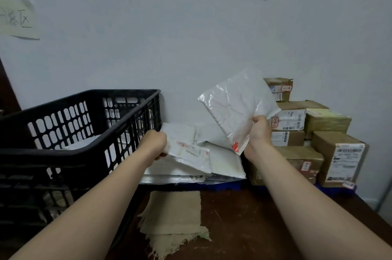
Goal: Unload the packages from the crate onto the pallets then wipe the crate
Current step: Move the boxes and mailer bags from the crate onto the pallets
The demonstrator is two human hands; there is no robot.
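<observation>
A black slatted crate (89, 123) stands at the left; a white package shows low inside it (84, 143). My left hand (156, 143) grips a white labelled mailer (188, 151) just right of the crate, over a heap of white mailers (222, 160). My right hand (259, 130) holds a plain white plastic package (235, 102) up in the air by its lower edge, tilted, above that heap. The heap lies on a blue pallet (229, 185), only its front edge showing.
Brown cardboard boxes (318, 132) with shipping labels are stacked at the right against the wall. A frayed beige cloth (174, 217) lies on the dark wooden table (254, 228) in front. The white wall stands close behind everything.
</observation>
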